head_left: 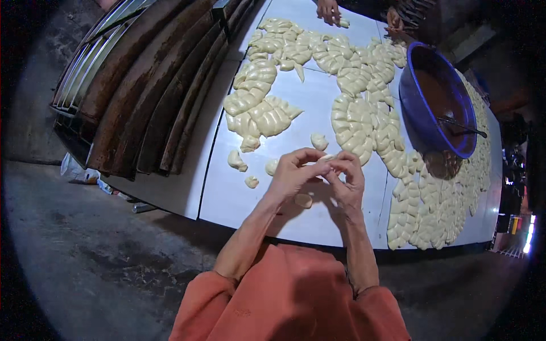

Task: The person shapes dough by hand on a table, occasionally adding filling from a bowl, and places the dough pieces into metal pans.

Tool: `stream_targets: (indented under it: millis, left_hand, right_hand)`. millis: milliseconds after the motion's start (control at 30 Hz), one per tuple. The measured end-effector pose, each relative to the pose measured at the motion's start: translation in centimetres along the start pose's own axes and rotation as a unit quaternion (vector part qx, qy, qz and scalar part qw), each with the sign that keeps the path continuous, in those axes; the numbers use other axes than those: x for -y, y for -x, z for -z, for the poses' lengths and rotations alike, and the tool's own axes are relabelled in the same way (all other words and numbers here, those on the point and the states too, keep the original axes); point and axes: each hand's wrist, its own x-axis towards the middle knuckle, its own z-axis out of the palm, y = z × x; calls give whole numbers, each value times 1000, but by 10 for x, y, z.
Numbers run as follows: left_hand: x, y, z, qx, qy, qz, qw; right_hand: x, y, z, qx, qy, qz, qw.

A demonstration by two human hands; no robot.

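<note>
Both bare hands meet above the near edge of the white-topped bench point(315, 94), around the middle of that edge; the left hand point(296, 171) has its thumb and fingertips drawn together, pinching a small piece of pale dough point(326, 158); the right hand point(348, 181) grips the same piece from the other side, thumb and forefinger closed on it, its remaining fingers curled; the fingers hide most of the piece, so its full shape cannot be told; a flat, rounded lump point(303, 200) lies between the wrists, toward the near edge; a loose scrap point(319, 141) sits just beyond the fingers, another point(271, 166) just beside the left hand, two more farther left; joined dough pieces form a left cluster point(259, 116), a middle band point(354, 116) running toward the far edge and a broad spread point(426, 207) reaching the near right part; a purple tub point(410, 108) of brown contents, a dark-handled utensil point(463, 127) in it, stands toward the right end; dark brown trays point(151, 74) crowd the left end; at the far edge are a co-worker's hands point(328, 10), one touching a pale piece point(344, 23).
</note>
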Motion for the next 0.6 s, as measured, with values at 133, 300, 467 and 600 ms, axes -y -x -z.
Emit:
stream_targets:
  millis: [133, 300, 467, 600]
  left_hand:
    - [10, -2, 9, 26, -30, -6, 999]
    - [17, 14, 5, 51, -56, 26, 997]
    - [33, 13, 16, 33, -86, -13, 996]
    - [24, 23, 25, 30, -132, -8, 991]
  right_hand:
    - [0, 9, -20, -78, 11, 38, 996]
    - [-25, 16, -15, -106, 125, 113, 980]
    - [-15, 20, -4, -34, 128, -34, 991]
    - [26, 34, -13, 34, 149, 45, 987]
